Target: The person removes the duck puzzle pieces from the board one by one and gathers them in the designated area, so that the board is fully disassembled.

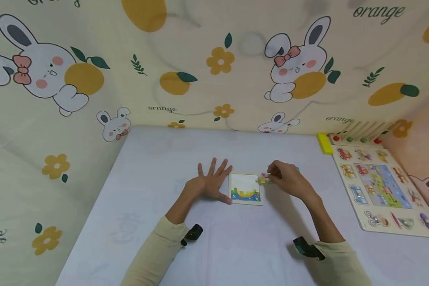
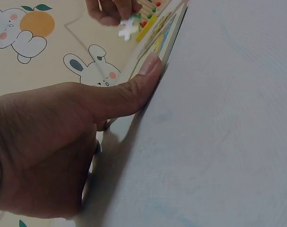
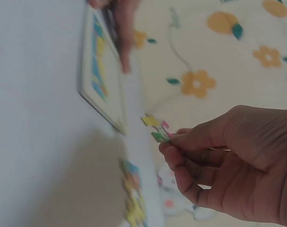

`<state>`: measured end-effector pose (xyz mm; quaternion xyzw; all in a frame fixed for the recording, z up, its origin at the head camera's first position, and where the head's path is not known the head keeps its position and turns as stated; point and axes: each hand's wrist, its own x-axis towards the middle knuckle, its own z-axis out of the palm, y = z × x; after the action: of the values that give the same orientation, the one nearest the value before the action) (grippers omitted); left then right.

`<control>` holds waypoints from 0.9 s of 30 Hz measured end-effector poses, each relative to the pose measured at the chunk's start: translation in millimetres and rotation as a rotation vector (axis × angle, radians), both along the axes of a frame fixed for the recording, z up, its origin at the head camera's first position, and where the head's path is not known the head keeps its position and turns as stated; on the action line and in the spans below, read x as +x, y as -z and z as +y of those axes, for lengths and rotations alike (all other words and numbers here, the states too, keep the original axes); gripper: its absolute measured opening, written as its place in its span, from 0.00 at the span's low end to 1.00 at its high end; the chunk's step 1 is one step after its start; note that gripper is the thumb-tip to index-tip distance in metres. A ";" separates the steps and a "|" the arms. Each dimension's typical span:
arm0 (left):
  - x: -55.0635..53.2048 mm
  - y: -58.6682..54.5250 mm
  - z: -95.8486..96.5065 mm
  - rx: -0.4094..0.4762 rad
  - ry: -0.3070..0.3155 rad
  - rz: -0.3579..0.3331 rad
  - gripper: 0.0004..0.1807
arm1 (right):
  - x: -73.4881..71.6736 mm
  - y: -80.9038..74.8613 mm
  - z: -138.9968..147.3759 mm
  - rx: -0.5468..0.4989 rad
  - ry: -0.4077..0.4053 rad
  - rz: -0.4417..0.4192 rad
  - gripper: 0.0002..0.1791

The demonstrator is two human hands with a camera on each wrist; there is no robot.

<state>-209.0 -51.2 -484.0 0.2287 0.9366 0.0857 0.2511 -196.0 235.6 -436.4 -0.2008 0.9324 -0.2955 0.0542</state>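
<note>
A small square jigsaw tray (image 1: 246,204) lies on the table, its lower part filled with blue and yellow pieces (image 1: 246,195) and its upper part bare white. Spread flat at the tray's left side is my left hand (image 1: 211,184), its thumb (image 2: 142,85) resting on the tray's edge. To the right of the tray, my right hand (image 1: 288,179) pinches a jigsaw piece (image 3: 157,130) between thumb and fingertips. That piece shows yellow, green and pink, and its white back (image 2: 128,31) faces the left wrist view. Loose jigsaw pieces (image 3: 134,196) lie near my right hand, mostly hidden in the head view.
A large wooden picture board (image 1: 361,220) lies at the right of the table. Behind it stands a rack with sticks and red and green beads (image 1: 364,140), beside a yellow block (image 1: 324,143). Patterned cloth (image 1: 193,91) hangs along the table's back and left sides.
</note>
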 end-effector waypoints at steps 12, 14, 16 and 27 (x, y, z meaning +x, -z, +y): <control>4.8 1.1 1.4 0.020 -0.012 0.010 0.69 | -8.9 -12.4 81.4 0.034 0.077 -0.089 0.08; 5.7 1.4 2.5 0.027 -0.013 0.010 0.69 | -10.8 -7.7 90.7 0.047 0.090 -0.122 0.07; 6.4 2.1 3.3 0.038 -0.015 0.001 0.69 | -12.1 -2.0 97.2 0.052 0.102 -0.150 0.07; 12.2 4.3 3.9 0.033 -0.024 0.005 0.69 | -19.4 19.8 100.4 0.074 0.155 -0.232 0.08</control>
<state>-196.8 -47.3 -488.3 0.2218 0.9383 0.1036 0.2442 -215.3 336.0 -456.2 -0.0903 0.9428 -0.2857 0.1462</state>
